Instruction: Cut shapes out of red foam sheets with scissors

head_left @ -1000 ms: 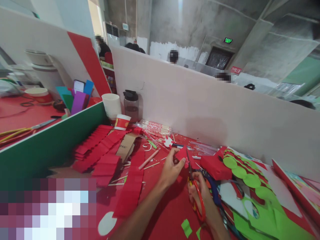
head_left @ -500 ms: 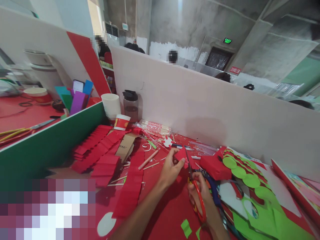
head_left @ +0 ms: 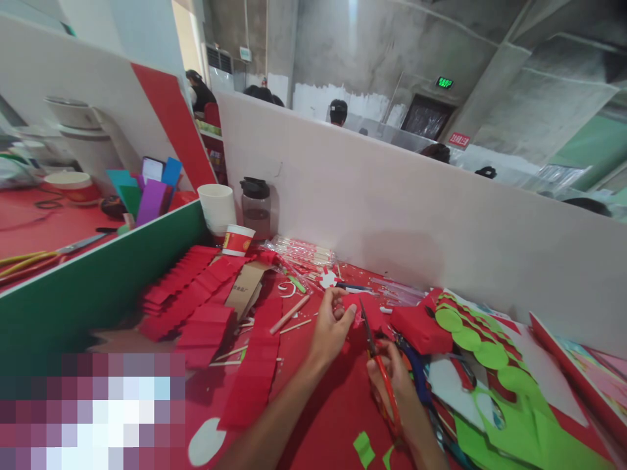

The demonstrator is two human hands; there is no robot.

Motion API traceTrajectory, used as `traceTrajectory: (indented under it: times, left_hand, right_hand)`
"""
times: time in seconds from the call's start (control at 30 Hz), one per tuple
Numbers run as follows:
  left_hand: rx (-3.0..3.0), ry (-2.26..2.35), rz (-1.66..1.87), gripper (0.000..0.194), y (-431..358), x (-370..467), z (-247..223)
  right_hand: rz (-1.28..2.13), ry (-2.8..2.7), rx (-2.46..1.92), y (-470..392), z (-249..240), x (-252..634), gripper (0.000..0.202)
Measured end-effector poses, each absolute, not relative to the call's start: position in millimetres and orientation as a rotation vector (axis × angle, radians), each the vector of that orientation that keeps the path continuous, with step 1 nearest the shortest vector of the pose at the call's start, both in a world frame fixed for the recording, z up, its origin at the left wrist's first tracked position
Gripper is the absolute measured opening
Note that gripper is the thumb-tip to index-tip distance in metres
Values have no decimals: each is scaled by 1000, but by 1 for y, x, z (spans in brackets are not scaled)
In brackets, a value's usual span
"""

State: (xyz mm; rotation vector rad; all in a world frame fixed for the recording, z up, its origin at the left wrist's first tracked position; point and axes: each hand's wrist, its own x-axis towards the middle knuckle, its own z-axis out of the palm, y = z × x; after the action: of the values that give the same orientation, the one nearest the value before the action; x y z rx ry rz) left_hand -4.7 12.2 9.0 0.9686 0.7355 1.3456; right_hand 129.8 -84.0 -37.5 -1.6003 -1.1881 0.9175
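My left hand (head_left: 332,328) pinches a small red paper piece (head_left: 351,301) between thumb and fingers, over the middle of the red table. Faint light lines mark the paper near my thumb. My right hand (head_left: 394,375), fingers through the handles, grips a pair of scissors (head_left: 386,390) with red-orange handles and dark blades. The blades point up and away, close beside the paper's right side; whether they touch it I cannot tell. A white disc with red tabs (head_left: 328,279) lies just beyond my left hand.
Pleated red paper strips (head_left: 196,287) and a brown cardboard piece (head_left: 245,287) lie left. At right are a red wrapped block (head_left: 424,326) and green paper cutouts (head_left: 490,354). Paper cups (head_left: 217,205) and a bottle (head_left: 255,209) stand by the white partition (head_left: 343,176).
The scissor blades have drawn slightly away from the red paper and look more closed. The paper has turned and dipped a little in my left hand.
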Motion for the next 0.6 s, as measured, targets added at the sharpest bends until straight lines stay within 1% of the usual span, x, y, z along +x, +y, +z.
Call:
traceTrajectory:
  times: [0.1,0.13,0.23,0.27,0.47,0.6]
  left_hand:
    - [939,744,1364,28,15,-3,5]
    - [926,742,1360,30,16,-3,3]
    - [901,766,1374,32,19,-3,0]
    - [897,777,1388,31,20,-4,0]
    - [931,832,1434,22,24,-8,4]
    - [984,872,1438,15,24,-10,6]
  right_hand:
    - [885,-1117,-1613,-84,-37,129,73]
    - [884,-1107,-1609,-84,-36,129,71]
    - [979,-1143,-1573,-84,-33,130,53]
    - [1025,-1161,-1556,-84,-32,130,50]
    - [1272,-1113,-1491,-89,-21,138,50]
    - [1355,-1215,-1424,-92,-9,139,48]
